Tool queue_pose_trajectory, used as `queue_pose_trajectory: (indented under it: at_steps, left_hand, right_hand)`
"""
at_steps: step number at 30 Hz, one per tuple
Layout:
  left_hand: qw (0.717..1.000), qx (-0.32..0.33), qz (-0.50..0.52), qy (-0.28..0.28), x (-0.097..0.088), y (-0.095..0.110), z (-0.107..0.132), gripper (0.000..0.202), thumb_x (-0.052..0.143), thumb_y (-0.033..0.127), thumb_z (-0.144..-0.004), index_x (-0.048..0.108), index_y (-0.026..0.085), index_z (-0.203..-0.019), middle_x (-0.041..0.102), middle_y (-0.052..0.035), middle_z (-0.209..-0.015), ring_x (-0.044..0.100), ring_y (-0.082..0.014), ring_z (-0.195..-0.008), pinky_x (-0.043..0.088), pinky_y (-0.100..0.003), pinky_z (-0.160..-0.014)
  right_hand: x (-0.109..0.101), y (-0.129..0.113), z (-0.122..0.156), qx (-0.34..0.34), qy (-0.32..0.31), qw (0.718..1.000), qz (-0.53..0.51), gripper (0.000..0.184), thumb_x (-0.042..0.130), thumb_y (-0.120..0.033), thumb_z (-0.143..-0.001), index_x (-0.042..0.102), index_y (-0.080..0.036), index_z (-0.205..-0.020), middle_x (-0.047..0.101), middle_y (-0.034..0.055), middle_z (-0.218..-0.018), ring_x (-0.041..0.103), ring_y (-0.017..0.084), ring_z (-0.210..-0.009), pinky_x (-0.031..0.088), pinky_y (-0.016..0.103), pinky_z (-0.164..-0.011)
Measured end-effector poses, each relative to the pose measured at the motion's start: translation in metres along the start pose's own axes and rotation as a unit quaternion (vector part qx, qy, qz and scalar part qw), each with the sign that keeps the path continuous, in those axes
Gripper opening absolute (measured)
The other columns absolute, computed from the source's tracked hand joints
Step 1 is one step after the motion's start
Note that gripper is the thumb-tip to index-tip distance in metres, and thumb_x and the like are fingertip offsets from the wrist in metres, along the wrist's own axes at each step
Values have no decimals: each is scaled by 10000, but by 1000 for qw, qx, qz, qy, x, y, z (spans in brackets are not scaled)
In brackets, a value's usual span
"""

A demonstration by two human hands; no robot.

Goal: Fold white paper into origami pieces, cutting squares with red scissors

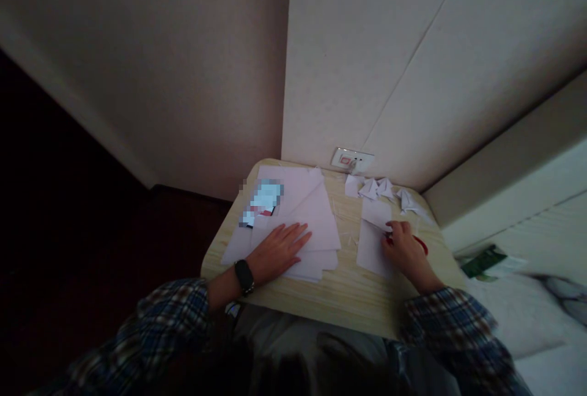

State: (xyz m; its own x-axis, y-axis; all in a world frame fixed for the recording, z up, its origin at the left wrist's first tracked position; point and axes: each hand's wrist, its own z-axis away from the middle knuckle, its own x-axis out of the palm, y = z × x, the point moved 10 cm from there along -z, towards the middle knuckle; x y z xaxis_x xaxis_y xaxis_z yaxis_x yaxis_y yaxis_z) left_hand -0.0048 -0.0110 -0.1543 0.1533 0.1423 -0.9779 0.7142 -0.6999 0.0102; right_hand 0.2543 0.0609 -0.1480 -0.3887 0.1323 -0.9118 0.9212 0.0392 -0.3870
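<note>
My left hand (279,252) lies flat with fingers outstretched on a loose stack of white paper sheets (321,234). A dark watch is on that wrist. Beyond the fingers, a phone (263,200) with a lit, blurred screen rests on the sheets. Over at the right, my right hand (406,252) is closed around red-handled scissors (420,244), which it largely covers. Their blades point left, over smaller white paper pieces (371,249) on the table.
Several folded white paper pieces (376,188) line the back right of the small wooden table (353,310). Thin paper scraps (350,238) lie mid-table. A wall socket (352,159) with a plug sits just behind. At right, a green packet (483,261) lies on a pale surface.
</note>
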Motion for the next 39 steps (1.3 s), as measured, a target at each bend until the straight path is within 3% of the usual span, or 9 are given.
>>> queue_pose_trajectory:
  at_steps: [5,12,19,22,24,28,32,35,39]
  left_hand:
    - [998,49,-33,-14,5,5,-12,363,472,82,-900,499,80,-1262,623,-171,-1247,566,-255,-1188,481,-373,-934]
    - [997,44,-69,9,-28,2,-23,304,425,-12,-869,585,92,-1106,717,-131,-1013,697,-202,-903,569,-293,-707]
    - [991,-34,-85,94,-94,-21,-49,277,422,21,-880,606,91,-1075,724,-120,-990,699,-228,-857,567,-330,-690]
    - [988,-54,-75,123,-123,-28,-61,264,417,83,-907,606,121,-1087,724,-91,-999,702,-218,-840,563,-328,-692]
    - [986,-65,-40,150,-145,-32,-68,260,405,121,-922,619,153,-1067,728,-60,-996,701,-198,-852,553,-307,-720]
    - [965,-46,36,255,-190,-27,-77,243,436,149,-915,643,185,-1038,732,-33,-988,684,-163,-902,515,-261,-804]
    - [932,-63,78,349,-217,-26,-86,215,457,151,-911,650,176,-1002,736,-8,-882,681,-133,-800,507,-228,-758]
    - [934,-57,82,343,-221,-25,-104,226,531,270,-898,615,175,-1085,728,-13,-888,681,-146,-769,518,-240,-712]
    - [953,-37,115,279,-217,-26,-132,224,597,338,-861,627,210,-1042,733,-15,-977,687,-163,-855,529,-252,-772]
  right_hand:
    - [13,-6,2,-22,-9,995,93,309,430,-101,-831,526,-77,-1123,517,229,-1177,575,337,-1029,464,476,-824]
    - [-1,-21,3,-77,-1,994,82,350,529,-149,-810,533,-79,-1153,493,272,-1258,505,437,-1138,416,639,-857]
    - [-36,-112,-7,-247,0,967,-65,557,594,-333,-857,346,-234,-1345,465,116,-1369,421,229,-1299,382,399,-1063]
    - [-61,-153,-15,-324,16,928,-184,556,646,-330,-828,395,-226,-1313,492,120,-1342,433,243,-1281,362,418,-1067]
    - [-79,-166,-24,-329,28,912,-244,475,664,-310,-817,463,-224,-1239,574,103,-1238,526,249,-1171,416,417,-990]
    - [-119,-168,-39,-274,77,910,-302,79,627,-250,-853,605,-212,-918,674,2,-885,627,172,-838,458,284,-769]
    - [-148,-163,-45,-251,106,898,-345,34,643,-213,-838,622,-215,-811,650,-35,-770,596,136,-729,426,248,-690]
    - [-159,-156,-50,-240,118,885,-382,79,661,-226,-825,620,-240,-891,647,-34,-827,591,133,-752,425,243,-666]
    - [-168,-142,-61,-204,141,875,-416,169,672,-262,-819,600,-273,-972,636,-34,-843,582,124,-720,420,233,-593]
